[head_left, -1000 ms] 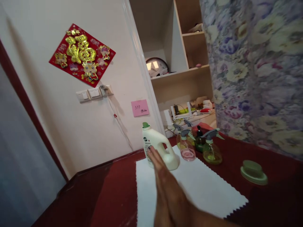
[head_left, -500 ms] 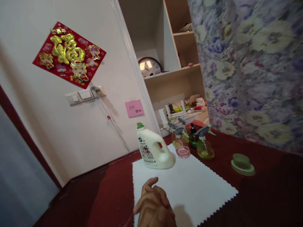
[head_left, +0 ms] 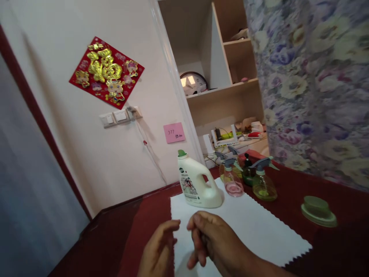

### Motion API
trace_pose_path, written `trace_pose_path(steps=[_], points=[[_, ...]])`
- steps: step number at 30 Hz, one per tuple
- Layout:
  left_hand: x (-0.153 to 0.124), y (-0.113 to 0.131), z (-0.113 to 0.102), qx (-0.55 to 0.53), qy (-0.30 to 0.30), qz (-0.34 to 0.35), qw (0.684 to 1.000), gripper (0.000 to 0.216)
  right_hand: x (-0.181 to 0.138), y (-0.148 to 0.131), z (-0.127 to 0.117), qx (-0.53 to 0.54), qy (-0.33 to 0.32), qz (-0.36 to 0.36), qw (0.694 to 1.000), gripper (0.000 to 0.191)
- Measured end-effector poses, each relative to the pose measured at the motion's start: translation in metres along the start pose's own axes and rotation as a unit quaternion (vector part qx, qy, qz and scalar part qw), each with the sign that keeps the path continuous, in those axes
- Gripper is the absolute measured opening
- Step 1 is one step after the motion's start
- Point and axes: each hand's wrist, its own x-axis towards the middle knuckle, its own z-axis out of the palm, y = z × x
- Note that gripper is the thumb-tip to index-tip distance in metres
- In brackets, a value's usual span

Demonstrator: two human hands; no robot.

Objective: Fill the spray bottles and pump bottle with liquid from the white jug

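My left hand (head_left: 160, 246) hovers over the left edge of the white cloth (head_left: 253, 227), its fingers loosely bent and apart, with nothing in it. A small gap to the right, my right hand (head_left: 211, 236) hangs over the same cloth, palm turned inward. Its fingers are half curled and spread, and no object shows between them. Beyond both hands stands a pale green jug (head_left: 201, 188) with a handle, a label and a green cap. It is upright on the cloth, touched by neither hand.
Right of the jug stand a spray bottle with pink liquid (head_left: 233, 186), one with yellow liquid (head_left: 264, 188) and a dark pump bottle (head_left: 248, 173). A green lidded dish (head_left: 318, 211) lies at the right on the dark red tabletop (head_left: 115, 231). A floral curtain (head_left: 311, 84) hangs behind.
My hands, clasped together before, have come apart and now stand side by side. The whole scene has shifted right in view. The jug and bottles stay where they were on the table.
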Motion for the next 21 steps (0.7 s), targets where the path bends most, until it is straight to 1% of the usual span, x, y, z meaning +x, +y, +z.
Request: trace_pose_path(steps=[2, 3, 5, 7, 8, 10, 12, 14, 16, 17, 18, 19, 21], points=[[0.008, -0.005, -0.006, -0.049, 0.059, -0.019, 0.997, 0.009, 0.008, 0.002, -0.002, -0.011, 0.049, 0.032, 0.998, 0.051], [0.011, -0.01, -0.008, -0.075, 0.069, -0.044, 0.994, 0.005, 0.013, 0.006, -0.003, -0.025, 0.061, 0.039, 0.997, 0.045], [0.016, -0.02, -0.01, -0.113, 0.083, -0.089, 0.986, 0.004, 0.024, 0.016, -0.006, -0.039, 0.062, 0.049, 0.996, 0.037], [0.02, -0.03, -0.009, -0.121, 0.09, -0.103, 0.983, 0.006, 0.036, 0.027, -0.01, -0.052, 0.055, 0.06, 0.995, 0.034], [0.023, -0.035, -0.009, -0.114, 0.088, -0.099, 0.985, 0.009, 0.043, 0.032, -0.012, -0.06, 0.052, 0.064, 0.995, 0.037], [0.03, -0.039, -0.008, -0.102, 0.074, -0.089, 0.988, 0.021, 0.057, 0.039, -0.013, -0.082, 0.046, 0.059, 0.994, 0.051], [0.039, -0.035, -0.01, -0.098, 0.058, -0.082, 0.99, 0.045, 0.07, 0.039, -0.01, -0.108, 0.042, 0.035, 0.993, 0.071], [0.048, -0.023, -0.015, -0.087, 0.059, -0.063, 0.993, 0.068, 0.078, 0.031, -0.001, -0.13, 0.038, -0.001, 0.991, 0.083], [0.055, -0.004, -0.02, -0.054, 0.074, -0.013, 0.996, 0.083, 0.081, 0.016, 0.012, -0.166, 0.022, -0.08, 0.983, 0.083], [0.058, 0.007, -0.023, -0.034, 0.085, 0.024, 0.995, 0.088, 0.08, 0.007, 0.019, -0.197, 0.001, -0.149, 0.969, 0.08], [0.06, 0.018, -0.026, -0.021, 0.104, 0.072, 0.992, 0.092, 0.08, -0.003, 0.027, -0.232, -0.024, -0.234, 0.944, 0.076], [0.063, 0.028, -0.027, -0.017, 0.122, 0.123, 0.985, 0.096, 0.08, -0.012, 0.034, -0.261, -0.059, -0.323, 0.908, 0.076], [0.069, 0.045, -0.03, -0.011, 0.164, 0.219, 0.962, 0.098, 0.085, -0.027, 0.044, -0.316, -0.117, -0.456, 0.824, 0.083]])
